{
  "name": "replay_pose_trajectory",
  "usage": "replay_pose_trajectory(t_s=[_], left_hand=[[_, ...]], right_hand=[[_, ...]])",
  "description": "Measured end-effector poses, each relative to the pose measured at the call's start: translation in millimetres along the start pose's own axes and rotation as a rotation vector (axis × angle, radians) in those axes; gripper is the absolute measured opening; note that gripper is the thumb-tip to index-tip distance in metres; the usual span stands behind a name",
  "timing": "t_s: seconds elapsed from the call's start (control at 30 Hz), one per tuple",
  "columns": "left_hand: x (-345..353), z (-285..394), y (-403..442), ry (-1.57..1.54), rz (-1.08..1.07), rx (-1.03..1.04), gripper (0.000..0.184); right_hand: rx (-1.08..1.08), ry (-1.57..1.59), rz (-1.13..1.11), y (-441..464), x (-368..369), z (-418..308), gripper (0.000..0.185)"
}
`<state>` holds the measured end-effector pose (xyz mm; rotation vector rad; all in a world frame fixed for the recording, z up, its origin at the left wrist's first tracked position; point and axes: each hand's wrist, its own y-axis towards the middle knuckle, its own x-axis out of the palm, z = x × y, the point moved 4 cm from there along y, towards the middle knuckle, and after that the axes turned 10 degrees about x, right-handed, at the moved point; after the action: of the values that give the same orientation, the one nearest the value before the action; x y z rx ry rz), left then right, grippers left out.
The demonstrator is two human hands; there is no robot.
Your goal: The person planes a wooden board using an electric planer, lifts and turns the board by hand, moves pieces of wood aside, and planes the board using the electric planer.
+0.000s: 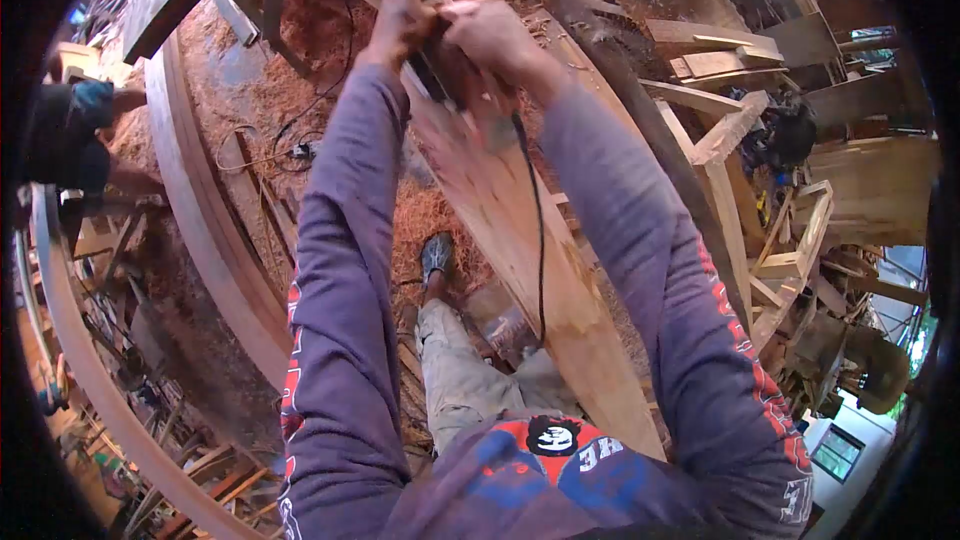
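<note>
Both my arms stretch forward to a dark power tool (445, 70) at the far end of a long pale board (540, 270). My left hand (403, 18) is wrapped round the front of the tool. Beside it, my right hand (490, 38) is closed round the tool's upper part, its thumb side near my left hand. A black cord (541, 240) runs from the tool back along the board towards my body. The tool's underside and the fingers beneath are hidden, and the area is blurred by motion.
Reddish shavings cover the floor (225, 70). Long curved beams (195, 160) lie on the left, where another person (80, 135) is partly visible. Wooden frames (725, 150) and offcuts stand on the right. My shoe (437, 252) is beside the board.
</note>
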<state>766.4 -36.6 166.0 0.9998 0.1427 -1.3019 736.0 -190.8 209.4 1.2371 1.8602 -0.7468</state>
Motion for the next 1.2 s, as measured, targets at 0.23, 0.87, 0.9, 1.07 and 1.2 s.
replay_pose_trajectory(t_s=[0.23,0.87,0.9,1.07,1.2], left_hand=[[51.4,217.3,-196.9,-0.179,-0.146,-0.077,0.023],[22.8,129.7,-116.0,-0.27,0.092,-0.021,0.02],[13.0,99.4,-88.4,-0.118,0.083,0.052,0.021],[-7.0,5.0,-1.8,-0.115,-0.072,0.037,0.045],[-22.3,21.8,0.7,-0.105,-0.083,-0.109,0.048]], right_hand=[[-0.14,0.13,0.079,-281.6,-48.2,35.7,0.037],[0.338,0.463,-0.211,-172.9,-28.3,25.2,0.044],[0.277,0.397,-0.232,-133.9,-18.3,24.8,0.039],[-0.248,0.127,0.117,-8.8,-1.9,-1.9,0.017],[-0.136,-0.036,0.05,-6.7,-7.7,-19.9,0.019]])
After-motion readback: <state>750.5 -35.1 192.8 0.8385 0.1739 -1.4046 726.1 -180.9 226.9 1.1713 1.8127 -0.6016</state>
